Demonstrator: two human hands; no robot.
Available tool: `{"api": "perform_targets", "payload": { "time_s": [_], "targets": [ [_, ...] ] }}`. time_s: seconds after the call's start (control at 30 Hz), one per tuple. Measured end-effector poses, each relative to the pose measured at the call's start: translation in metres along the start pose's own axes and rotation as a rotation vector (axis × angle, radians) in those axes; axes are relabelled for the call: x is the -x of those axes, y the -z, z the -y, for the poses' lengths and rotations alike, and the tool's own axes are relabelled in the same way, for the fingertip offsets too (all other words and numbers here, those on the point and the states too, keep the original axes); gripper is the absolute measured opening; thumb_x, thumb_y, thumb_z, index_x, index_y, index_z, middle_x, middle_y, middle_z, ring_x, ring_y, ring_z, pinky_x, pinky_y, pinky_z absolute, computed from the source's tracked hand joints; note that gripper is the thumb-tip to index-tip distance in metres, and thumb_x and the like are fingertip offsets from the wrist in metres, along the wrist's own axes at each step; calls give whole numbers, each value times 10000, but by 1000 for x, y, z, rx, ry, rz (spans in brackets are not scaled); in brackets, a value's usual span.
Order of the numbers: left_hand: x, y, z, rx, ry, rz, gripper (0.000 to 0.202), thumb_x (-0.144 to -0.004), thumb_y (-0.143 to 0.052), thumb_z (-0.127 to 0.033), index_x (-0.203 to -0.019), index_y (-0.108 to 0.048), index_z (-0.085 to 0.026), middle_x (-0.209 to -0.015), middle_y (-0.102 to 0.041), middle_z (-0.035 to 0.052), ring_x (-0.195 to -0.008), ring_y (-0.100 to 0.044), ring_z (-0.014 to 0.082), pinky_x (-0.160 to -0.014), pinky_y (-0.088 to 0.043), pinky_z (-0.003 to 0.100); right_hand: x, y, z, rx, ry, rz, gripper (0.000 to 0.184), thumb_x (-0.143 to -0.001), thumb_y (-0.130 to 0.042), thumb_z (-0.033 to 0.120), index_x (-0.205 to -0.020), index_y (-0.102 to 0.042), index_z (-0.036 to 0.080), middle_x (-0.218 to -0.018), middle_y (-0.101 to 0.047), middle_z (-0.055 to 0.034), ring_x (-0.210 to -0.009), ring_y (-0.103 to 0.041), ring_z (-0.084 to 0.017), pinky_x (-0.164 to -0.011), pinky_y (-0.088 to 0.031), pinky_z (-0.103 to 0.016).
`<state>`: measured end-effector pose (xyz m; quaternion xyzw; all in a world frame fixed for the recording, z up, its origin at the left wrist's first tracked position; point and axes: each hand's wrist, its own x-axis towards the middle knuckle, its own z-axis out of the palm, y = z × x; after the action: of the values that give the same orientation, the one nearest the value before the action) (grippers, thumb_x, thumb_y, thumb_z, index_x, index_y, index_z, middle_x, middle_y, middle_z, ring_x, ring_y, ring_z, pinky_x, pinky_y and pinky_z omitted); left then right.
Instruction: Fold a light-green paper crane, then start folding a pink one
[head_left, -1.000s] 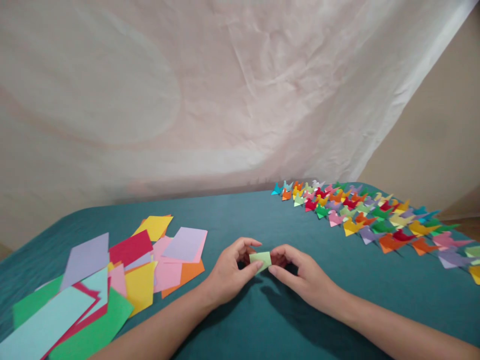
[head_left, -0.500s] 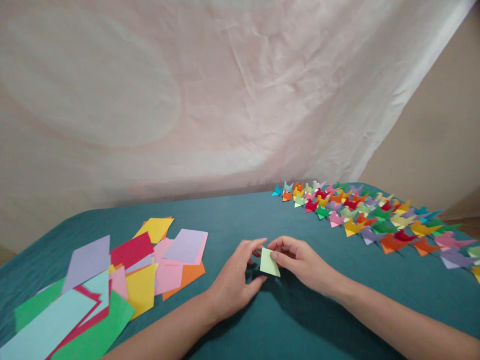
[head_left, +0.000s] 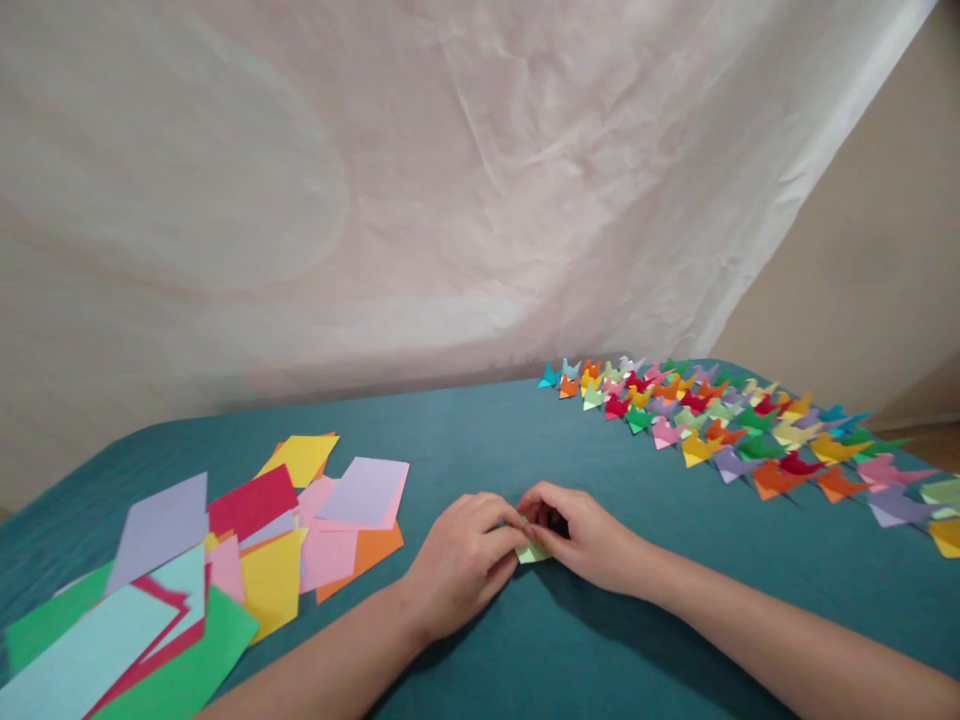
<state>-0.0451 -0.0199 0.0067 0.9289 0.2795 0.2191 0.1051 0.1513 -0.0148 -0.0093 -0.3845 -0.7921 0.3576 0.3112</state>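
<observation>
A small folded piece of light green paper is at the middle of the table, mostly covered by my fingers. My left hand grips its left side, the fingers bent over the top. From the right, my right hand pinches the same paper between thumb and fingers. The fingertips of both hands almost meet over its upper part, so its folds there are hidden. Only the lower edge of the paper shows below them.
Loose sheets of coloured paper lie overlapping on the left. Rows of small folded paper birds in many colours stand on the right. A dark green cloth covers the table, and a pale sheet hangs behind it.
My left hand has closed from a spread pose onto the green paper. The paper has gone from raised and largely visible to lower and mostly hidden. The view has shifted slightly.
</observation>
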Motion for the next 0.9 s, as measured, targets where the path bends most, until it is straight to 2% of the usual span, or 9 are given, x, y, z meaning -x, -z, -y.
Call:
{"api": "perform_targets", "payload": {
  "time_s": [0.27,0.4,0.53,0.67,0.9],
  "targets": [
    [0,2,-2,-33,42,103,175,-907,-479,-271,-996,-613,-204,-1001,-612,41,-946,-529,193,-835,-406,345,-3,2,-6,127,34,-82,141,-753,-574,71,-855,-586,167,-828,-567,-19,-766,-526,-143,-691,-429,-261],
    [1,5,0,-58,21,121,189,-915,-469,-283,-973,-630,-205,-985,-619,39,-934,-542,188,-845,-401,341,-2,9,-6,87,44,-24,112,-755,-583,53,-751,-597,164,-846,-564,-27,-814,-541,-146,-742,-432,-265],
    [2,5,1,-54,34,114,212,-923,-452,-271,-966,-652,-216,-979,-623,35,-912,-551,182,-816,-406,329,-1,17,-4,77,20,35,115,-739,-617,54,-729,-616,169,-897,-567,-31,-882,-551,-155,-816,-416,-290],
    [1,0,3,68,124,58,191,-901,-501,-270,-926,-689,-248,-953,-636,20,-887,-560,168,-793,-412,302,1,22,-2,81,-7,74,105,-724,-651,65,-725,-628,167,-929,-566,-35,-917,-546,-166,-840,-408,-305],
    [-5,-4,6,339,298,-10,137,-843,-582,-216,-830,-715,-245,-841,-651,1,-808,-587,136,-768,-422,255,1,26,-4,102,10,132,104,-746,-658,102,-790,-670,195,-950,-556,-26,-935,-537,-161,-862,-392,-312]
  ]
}}
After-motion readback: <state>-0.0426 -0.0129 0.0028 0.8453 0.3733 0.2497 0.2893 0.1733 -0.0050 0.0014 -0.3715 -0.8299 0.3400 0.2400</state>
